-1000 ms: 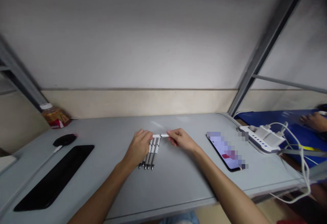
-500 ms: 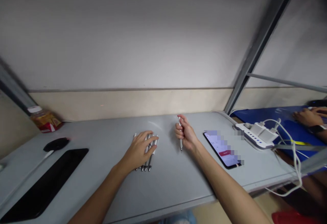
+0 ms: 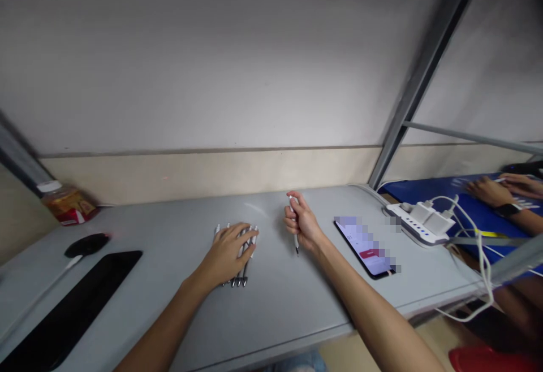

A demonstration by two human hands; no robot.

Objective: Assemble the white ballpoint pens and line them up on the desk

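Several white and silver pens (image 3: 245, 273) lie side by side on the grey desk, their tips toward me. Over them rests my left hand (image 3: 229, 250), palm down with its fingers spread, hiding their middles. To the right, my right hand (image 3: 302, 223) is wrapped round one pen (image 3: 296, 242) of the same sort. Its tip points down just above or at the desk; I cannot tell whether it touches. The thumb is at the pen's top end.
A lit phone (image 3: 365, 250) lies right of my right arm, near a power strip (image 3: 418, 228) with chargers and white cables. On the left are a dark flat slab (image 3: 80, 310), a round black pad (image 3: 87, 245) and a bottle (image 3: 68, 202). Another person's hands (image 3: 492, 191) are at the blue desk.
The view has shifted slightly. My left hand still lies on the pens, with more pen ends showing at its left. My right hand keeps its pen. The other person's hands have moved left.
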